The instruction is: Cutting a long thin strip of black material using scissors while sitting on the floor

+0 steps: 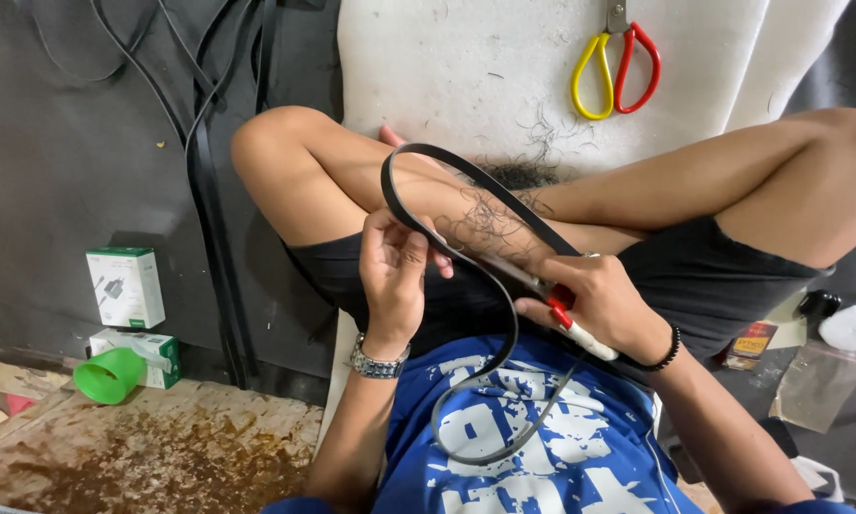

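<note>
Hands at work on a flexible black belt (490,305), seen from the head camera looking down over crossed bare legs and a blue printed shirt (533,447). The belt forms one long closed loop: its upper arc rises above the left knee and its lower arc sags across the shirt. The left hand (393,276), with a metal wristwatch (378,362) on its wrist, pinches the belt's upper left run between thumb and curled fingers. The right hand (604,305), with a dark bead bracelet (664,352) at the wrist, is closed around a slim tool with a red and white handle (573,326), whose tip lies against the belt's straight upper run; the tip itself is too small to make out.

Judged from its drape, the belt is light, limp along its length yet firm across its width, and likely rubbery enough to resist slipping. It would be best held flat-sided, close to the point being worked, since any unsupported span will droop and twist.

Yellow- and red-handled scissors (617,71) lie on the white foam mat (428,67) beyond the knees. Two small white and green boxes (126,286) and a green cup (109,374) sit at far left, well apart.
</note>
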